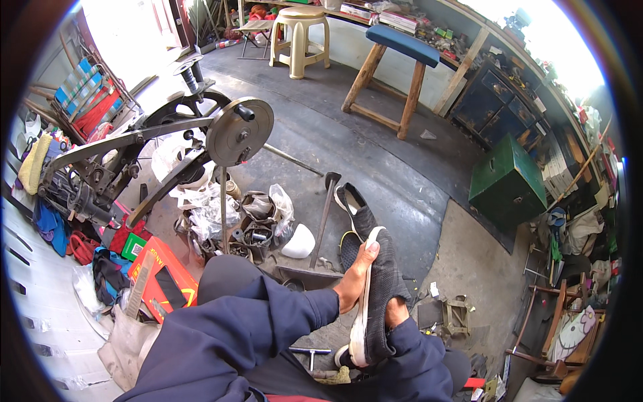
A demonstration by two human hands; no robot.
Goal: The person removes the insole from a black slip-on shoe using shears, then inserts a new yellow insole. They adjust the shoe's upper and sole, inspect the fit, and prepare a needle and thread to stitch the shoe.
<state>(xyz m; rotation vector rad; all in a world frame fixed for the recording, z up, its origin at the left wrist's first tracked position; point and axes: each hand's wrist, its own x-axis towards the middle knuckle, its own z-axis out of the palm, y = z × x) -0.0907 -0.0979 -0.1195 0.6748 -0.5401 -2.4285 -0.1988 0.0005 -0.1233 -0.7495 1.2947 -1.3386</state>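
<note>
Right now you have a dark grey knit slip-on shoe [376, 295] held up on edge over your lap, toe pointing away from you and the white rubber sole turned to your left. Your left hand [355, 278] grips it from the sole side, thumb stretched up to the white toe rim, fingers wrapped behind. Your right hand [396, 313] is mostly hidden under the upper; it looks closed around the shoe's far side, though you cannot see the fingers themselves.

This reads as an inspection or positioning step: the shoe is held up between both hands, clear of the sewing machine [134, 167], and no tool is in either grip. Whatever comes next calls for a firm hold on the sole edge, since the knit upper is soft and will fold or twist where the rubber will not.

The second shoe [353, 218] of the pair lies on the concrete floor just beyond, dark mesh with a pale lining and a yellow trim at the sole. Beside it lies a long-shafted hammer [326, 214], its head away from you. The black cast-iron machine, with its round handwheel [240, 131], stands to your left, crumpled clear plastic bags [201, 201] at its foot. An orange cardboard box [161, 275] lies near your left knee. Further off are a cream plastic stool [300, 37], a wooden stool with a blue pad [395, 67] and a green metal box [508, 179].
</note>
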